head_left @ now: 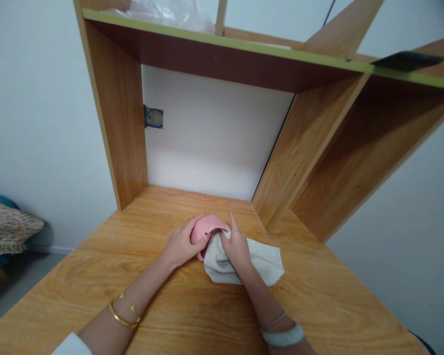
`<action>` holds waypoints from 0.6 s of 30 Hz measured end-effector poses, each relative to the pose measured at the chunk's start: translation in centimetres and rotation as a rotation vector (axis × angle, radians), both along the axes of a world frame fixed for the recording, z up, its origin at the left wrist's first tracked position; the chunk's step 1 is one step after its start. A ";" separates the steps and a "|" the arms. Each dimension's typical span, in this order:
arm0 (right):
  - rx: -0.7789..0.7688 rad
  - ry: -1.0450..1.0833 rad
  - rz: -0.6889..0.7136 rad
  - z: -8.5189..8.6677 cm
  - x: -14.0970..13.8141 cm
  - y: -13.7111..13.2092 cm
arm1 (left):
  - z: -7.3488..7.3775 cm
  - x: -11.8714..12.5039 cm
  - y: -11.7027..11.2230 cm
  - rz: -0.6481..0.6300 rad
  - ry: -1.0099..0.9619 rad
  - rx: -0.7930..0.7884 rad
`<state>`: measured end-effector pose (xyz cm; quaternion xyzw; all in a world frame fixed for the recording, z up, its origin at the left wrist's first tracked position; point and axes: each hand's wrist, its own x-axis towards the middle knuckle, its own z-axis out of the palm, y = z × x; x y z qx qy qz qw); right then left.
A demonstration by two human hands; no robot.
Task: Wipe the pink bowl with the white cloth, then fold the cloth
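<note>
A small pink cup (203,230) lies tipped on the wooden desk (96,256), its mouth facing right. My left hand (179,244) is wrapped round the cup and holds it. My right hand (236,246) grips a white cloth (262,264) and presses part of it into the cup's mouth. The rest of the cloth trails on the desk to the right of my hands. Gold bangles sit on my left wrist and a pale bangle with a thin chain on my right wrist.
Wooden side panels (121,123) and a green-edged shelf (222,44) box in the back of the desk. Clear plastic (170,12) and a dark flat object (406,60) lie on the shelf. A patterned cushion (5,227) is at far left.
</note>
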<state>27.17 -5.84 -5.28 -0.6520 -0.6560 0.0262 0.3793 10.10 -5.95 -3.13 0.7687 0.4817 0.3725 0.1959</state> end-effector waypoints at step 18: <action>0.037 -0.249 -0.085 1.2 0.5 -0.5 | 0.1 0.3 -0.2 -0.027 -0.039 -0.011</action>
